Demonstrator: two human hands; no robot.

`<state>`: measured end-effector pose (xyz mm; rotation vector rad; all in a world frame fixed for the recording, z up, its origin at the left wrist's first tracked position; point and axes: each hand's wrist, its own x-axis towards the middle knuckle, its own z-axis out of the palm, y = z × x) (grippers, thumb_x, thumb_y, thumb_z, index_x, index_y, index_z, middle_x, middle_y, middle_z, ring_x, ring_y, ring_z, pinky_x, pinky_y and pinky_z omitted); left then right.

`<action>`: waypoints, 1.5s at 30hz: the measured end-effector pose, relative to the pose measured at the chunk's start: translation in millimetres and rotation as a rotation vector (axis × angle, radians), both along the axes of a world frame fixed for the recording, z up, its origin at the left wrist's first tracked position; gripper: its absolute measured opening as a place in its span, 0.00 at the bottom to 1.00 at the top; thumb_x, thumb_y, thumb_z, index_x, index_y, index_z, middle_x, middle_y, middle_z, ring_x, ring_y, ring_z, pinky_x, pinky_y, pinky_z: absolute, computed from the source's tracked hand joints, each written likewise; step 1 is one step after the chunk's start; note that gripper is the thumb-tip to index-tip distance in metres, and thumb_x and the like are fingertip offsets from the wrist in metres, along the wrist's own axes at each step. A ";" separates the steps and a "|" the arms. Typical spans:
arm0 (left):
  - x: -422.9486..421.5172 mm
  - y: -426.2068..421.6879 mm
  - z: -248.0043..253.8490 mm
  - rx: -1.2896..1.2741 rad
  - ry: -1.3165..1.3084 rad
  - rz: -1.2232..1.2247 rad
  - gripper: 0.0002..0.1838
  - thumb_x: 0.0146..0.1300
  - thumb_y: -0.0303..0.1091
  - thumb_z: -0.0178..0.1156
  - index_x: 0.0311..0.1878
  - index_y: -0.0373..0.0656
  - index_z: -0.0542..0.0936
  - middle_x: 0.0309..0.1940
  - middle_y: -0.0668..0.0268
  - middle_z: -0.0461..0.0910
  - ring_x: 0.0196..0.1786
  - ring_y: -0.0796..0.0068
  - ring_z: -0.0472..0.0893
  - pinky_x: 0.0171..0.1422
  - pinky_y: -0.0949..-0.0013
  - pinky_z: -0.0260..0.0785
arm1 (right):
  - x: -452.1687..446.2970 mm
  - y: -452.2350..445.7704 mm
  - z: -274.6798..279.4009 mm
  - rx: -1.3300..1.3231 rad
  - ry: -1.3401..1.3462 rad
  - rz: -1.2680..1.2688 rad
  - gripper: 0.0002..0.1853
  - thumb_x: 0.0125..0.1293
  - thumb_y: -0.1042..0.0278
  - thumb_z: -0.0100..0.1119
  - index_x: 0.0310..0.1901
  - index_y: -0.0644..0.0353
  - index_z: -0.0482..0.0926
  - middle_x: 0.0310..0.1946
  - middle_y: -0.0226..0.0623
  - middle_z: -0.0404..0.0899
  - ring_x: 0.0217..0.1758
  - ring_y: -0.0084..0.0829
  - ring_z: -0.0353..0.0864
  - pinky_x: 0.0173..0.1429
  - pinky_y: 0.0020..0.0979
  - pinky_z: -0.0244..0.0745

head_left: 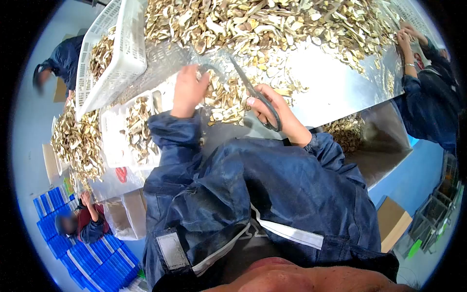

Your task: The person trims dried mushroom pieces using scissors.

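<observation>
My right hand is closed around the handles of a pair of scissors, whose long dark blades point up and to the left over the metal table. A small heap of dried mushroom slices lies on the tabletop between my hands. At the heap's left edge is my left hand, a little blurred, its thumb apart from the fingers and nothing visible in its grasp. Beyond both hands spreads a large pile of sliced dried mushrooms.
A white plastic basket stands tilted at the upper left. Below it is a white tray of slices, with a red-handled item nearby. Co-workers stand around the table. A lined box sits under the right edge; blue crates are stacked lower left.
</observation>
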<state>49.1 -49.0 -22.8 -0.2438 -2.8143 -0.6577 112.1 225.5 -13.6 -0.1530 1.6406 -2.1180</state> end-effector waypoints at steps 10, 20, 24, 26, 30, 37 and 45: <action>-80.0 6.5 -2.0 0.050 0.146 0.177 0.18 0.65 0.39 0.64 0.51 0.36 0.81 0.41 0.48 0.83 0.48 0.48 0.81 0.54 0.55 0.73 | -3.5 2.7 -9.3 -0.125 0.008 0.019 0.12 0.74 0.61 0.62 0.49 0.59 0.74 0.22 0.25 0.70 0.18 0.15 0.64 0.23 0.21 0.56; -42.3 -23.5 -11.3 0.503 -0.261 0.275 0.20 0.66 0.31 0.63 0.60 0.37 0.78 0.36 0.63 0.82 0.35 0.78 0.81 0.36 0.71 0.71 | -4.7 6.5 -7.0 -0.146 -0.037 0.018 0.12 0.74 0.63 0.61 0.49 0.60 0.74 0.22 0.24 0.70 0.18 0.15 0.63 0.24 0.20 0.56; -14.6 -28.0 9.7 0.970 -0.453 0.274 0.18 0.71 0.27 0.58 0.62 0.37 0.75 0.42 0.66 0.83 0.37 0.79 0.82 0.36 0.77 0.72 | -4.1 6.2 -6.1 -0.131 -0.015 0.026 0.12 0.74 0.64 0.60 0.51 0.60 0.74 0.23 0.25 0.70 0.19 0.14 0.63 0.25 0.20 0.56; -7.3 -30.7 12.8 0.987 -0.455 0.308 0.14 0.71 0.27 0.57 0.59 0.38 0.76 0.44 0.65 0.83 0.38 0.79 0.82 0.37 0.77 0.72 | -4.1 5.3 -4.9 -0.138 -0.031 0.022 0.12 0.74 0.64 0.60 0.52 0.60 0.74 0.24 0.25 0.70 0.20 0.14 0.63 0.25 0.20 0.56; 4.4 -36.4 13.6 1.100 -0.423 0.314 0.07 0.72 0.27 0.56 0.51 0.40 0.76 0.42 0.64 0.83 0.38 0.78 0.81 0.38 0.77 0.72 | -3.1 5.1 -1.8 -0.110 -0.034 0.023 0.13 0.74 0.63 0.61 0.53 0.60 0.74 0.25 0.25 0.71 0.20 0.14 0.63 0.25 0.20 0.56; 9.8 -47.6 5.9 1.637 -0.585 0.174 0.04 0.74 0.33 0.56 0.45 0.44 0.76 0.33 0.69 0.74 0.30 0.79 0.70 0.31 0.76 0.63 | -1.8 3.5 -1.8 -0.073 -0.037 0.022 0.14 0.73 0.62 0.63 0.53 0.59 0.75 0.24 0.24 0.70 0.20 0.14 0.63 0.25 0.19 0.56; 19.8 -20.4 26.7 1.806 -0.645 0.022 0.24 0.77 0.40 0.44 0.67 0.32 0.69 0.49 0.54 0.79 0.35 0.72 0.74 0.33 0.73 0.63 | -1.8 3.6 0.3 -0.075 -0.015 0.029 0.13 0.73 0.62 0.62 0.51 0.58 0.75 0.24 0.23 0.70 0.21 0.13 0.63 0.25 0.19 0.56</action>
